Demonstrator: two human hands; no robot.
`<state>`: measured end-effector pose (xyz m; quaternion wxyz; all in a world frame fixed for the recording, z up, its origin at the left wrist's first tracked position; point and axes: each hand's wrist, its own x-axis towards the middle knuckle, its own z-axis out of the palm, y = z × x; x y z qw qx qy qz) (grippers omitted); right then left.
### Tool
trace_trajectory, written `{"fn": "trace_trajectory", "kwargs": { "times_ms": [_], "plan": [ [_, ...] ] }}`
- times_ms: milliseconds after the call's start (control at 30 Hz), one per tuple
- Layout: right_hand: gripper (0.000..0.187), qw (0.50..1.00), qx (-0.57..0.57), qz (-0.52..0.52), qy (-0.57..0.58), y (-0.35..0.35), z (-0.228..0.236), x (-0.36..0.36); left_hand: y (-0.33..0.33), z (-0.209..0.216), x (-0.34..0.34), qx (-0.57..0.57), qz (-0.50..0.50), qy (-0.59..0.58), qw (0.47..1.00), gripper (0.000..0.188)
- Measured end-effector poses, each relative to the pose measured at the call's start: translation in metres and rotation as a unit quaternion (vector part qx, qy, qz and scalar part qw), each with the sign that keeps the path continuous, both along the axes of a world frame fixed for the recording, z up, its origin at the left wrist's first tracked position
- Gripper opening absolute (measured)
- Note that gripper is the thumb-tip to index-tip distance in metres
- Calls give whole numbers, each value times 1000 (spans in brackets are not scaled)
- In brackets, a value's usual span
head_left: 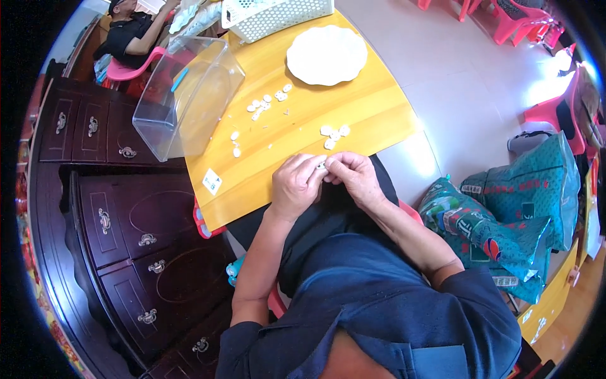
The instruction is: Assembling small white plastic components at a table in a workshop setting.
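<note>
My left hand and my right hand meet at the near edge of a yellow wooden table, fingertips pinched together on one small white piece. Just beyond the fingers lies a cluster of small white pieces. More white pieces are scattered toward the table's middle, and a few lie nearer the left. A white scalloped plate sits at the far side.
A clear plastic bin lies tipped at the table's left edge. A white perforated basket stands at the far end. Dark wooden cabinets are to the left, green printed bags and pink chairs to the right. Another person sits beyond.
</note>
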<state>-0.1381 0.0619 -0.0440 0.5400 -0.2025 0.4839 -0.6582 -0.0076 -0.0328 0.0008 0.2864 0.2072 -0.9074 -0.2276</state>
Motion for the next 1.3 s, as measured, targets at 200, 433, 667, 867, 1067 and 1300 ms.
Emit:
{"fn": "trace_trajectory", "kwargs": {
  "times_ms": [200, 433, 667, 867, 1067, 1300],
  "plan": [
    [17, 1000, -7, -22, 0, -2, -5, 1, 3, 7, -6, 59, 28, -5, 998, 19],
    [18, 1000, -2, -24, 1, -3, -2, 0, -6, 7, -4, 61, 51, -28, 996, 20],
    [18, 996, -9, -84, 4, -3, 5, -6, -21, -6, -13, -16, 88, -98, 991, 23],
    [15, 998, -19, -64, 17, -2, 2, -2, -32, -15, -30, -9, 96, -58, 994, 24],
    [14, 998, -17, -52, 26, -3, 2, 1, -80, -13, -12, -30, 186, -50, 981, 14],
    [14, 999, -19, -40, 22, -5, 3, 2, -116, -20, -14, -39, 192, -65, 979, 8]
  ]
}}
